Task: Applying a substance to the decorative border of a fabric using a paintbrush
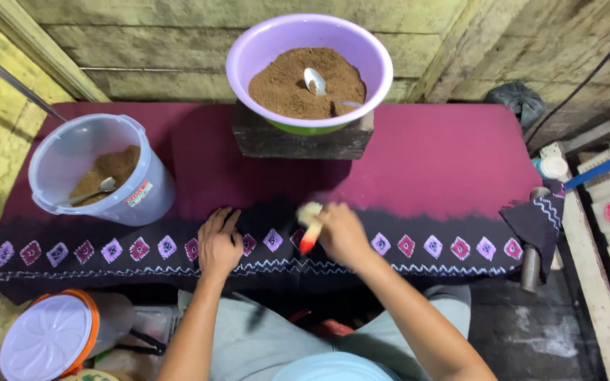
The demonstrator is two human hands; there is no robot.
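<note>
A maroon cloth [432, 155] with a black border of pink and red diamonds covers a low table. My left hand [219, 243] lies flat on the patterned border, fingers together. My right hand [344, 236] grips a small brush [310, 227] with a red handle and pale bristles, held over the border near the middle diamonds. A purple bowl [245, 53] of brown powder with a white spoon [315, 81] stands on a dark wooden block [298, 141] just beyond my hands.
A clear plastic bucket [146, 190] with brown powder and a spoon sits at the left. A lidded orange-rimmed container [47, 335] stands at the lower left. Wooden wall planks rise behind. Small jars and a rack are at the right edge.
</note>
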